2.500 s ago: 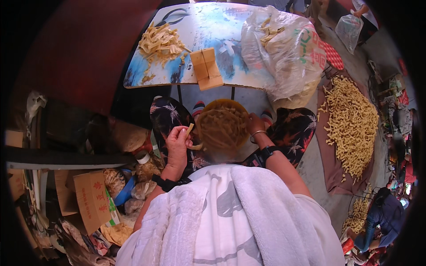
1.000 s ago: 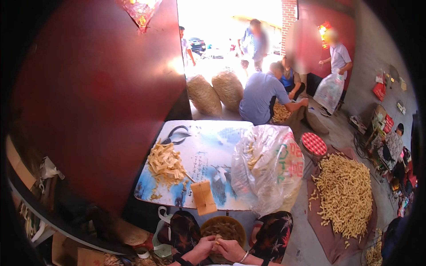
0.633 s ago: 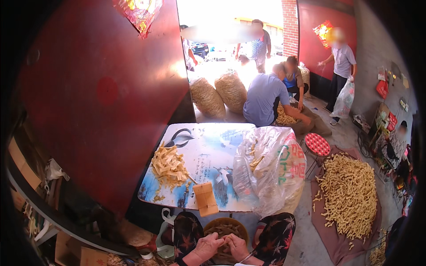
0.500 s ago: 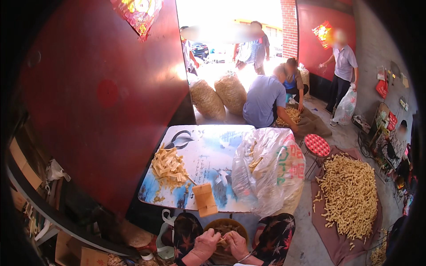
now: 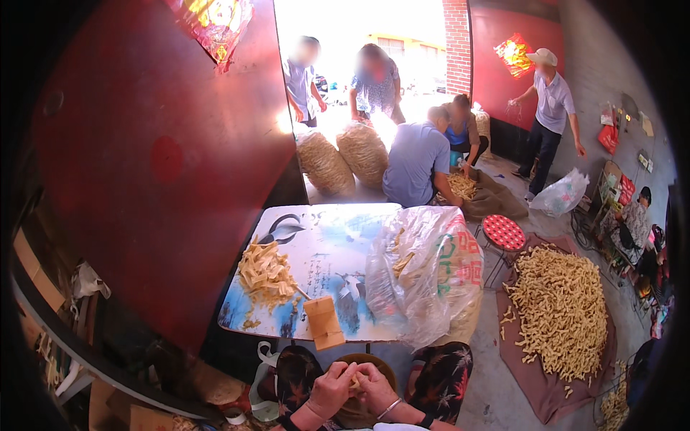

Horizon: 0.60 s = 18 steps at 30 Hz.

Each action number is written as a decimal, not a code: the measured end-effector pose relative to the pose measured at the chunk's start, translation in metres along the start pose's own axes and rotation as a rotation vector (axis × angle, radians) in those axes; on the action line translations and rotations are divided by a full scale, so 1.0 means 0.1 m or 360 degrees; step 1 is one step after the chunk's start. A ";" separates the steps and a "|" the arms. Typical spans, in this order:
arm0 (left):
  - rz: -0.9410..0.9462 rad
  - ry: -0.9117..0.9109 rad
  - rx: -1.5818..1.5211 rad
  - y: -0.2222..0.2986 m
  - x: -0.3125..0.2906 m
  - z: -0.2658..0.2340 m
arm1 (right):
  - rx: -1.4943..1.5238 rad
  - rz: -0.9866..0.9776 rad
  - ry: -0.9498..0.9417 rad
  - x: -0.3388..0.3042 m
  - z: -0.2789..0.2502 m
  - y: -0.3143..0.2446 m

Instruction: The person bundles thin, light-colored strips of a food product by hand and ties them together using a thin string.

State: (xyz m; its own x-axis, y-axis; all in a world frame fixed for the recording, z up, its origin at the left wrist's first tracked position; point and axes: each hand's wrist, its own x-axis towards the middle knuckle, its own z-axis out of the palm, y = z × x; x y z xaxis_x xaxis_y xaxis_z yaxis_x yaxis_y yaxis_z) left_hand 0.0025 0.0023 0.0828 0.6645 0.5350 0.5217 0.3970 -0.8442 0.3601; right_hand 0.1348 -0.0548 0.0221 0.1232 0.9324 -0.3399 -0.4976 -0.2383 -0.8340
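The blue-and-white painted table [image 5: 327, 241] carries a heap of yellowish strips [image 5: 266, 273] at left, a wooden block [image 5: 324, 322] jutting past its near edge — and, at right, a clear plastic bag [image 5: 424, 276] draped over the side.

Looking like a makeshift workshop; showing sacks [image 5: 363, 154] and workers [image 5: 415, 169] beyond the table [image 5: 327, 224], a heap [image 5: 557, 312] on cloth [image 5: 519, 366] right of it.

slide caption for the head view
Left hand and right hand hold a pale piece over a bowl near a table.
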 end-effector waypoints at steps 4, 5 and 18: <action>-0.0090 -0.0076 0.0070 0.00 -0.05 0.01 | -0.0797 -0.0297 0.0189 -0.02 0.02 -0.02; -0.0128 -0.0070 0.0102 -0.02 -0.08 0.04 | -0.0667 -0.0264 0.0147 -0.03 0.03 -0.01; -0.0473 -0.0038 -0.0560 -0.18 -0.23 0.14 | -0.1141 -0.0745 0.0044 0.07 -0.04 0.08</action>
State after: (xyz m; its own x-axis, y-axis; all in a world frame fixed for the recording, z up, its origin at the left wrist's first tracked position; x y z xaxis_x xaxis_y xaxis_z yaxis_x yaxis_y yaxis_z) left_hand -0.0115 0.0049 0.0535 0.5703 0.7479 0.3397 0.3360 -0.5897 0.7344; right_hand 0.1349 -0.0515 0.0113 0.2059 0.9729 0.1052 0.2718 0.0464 -0.9612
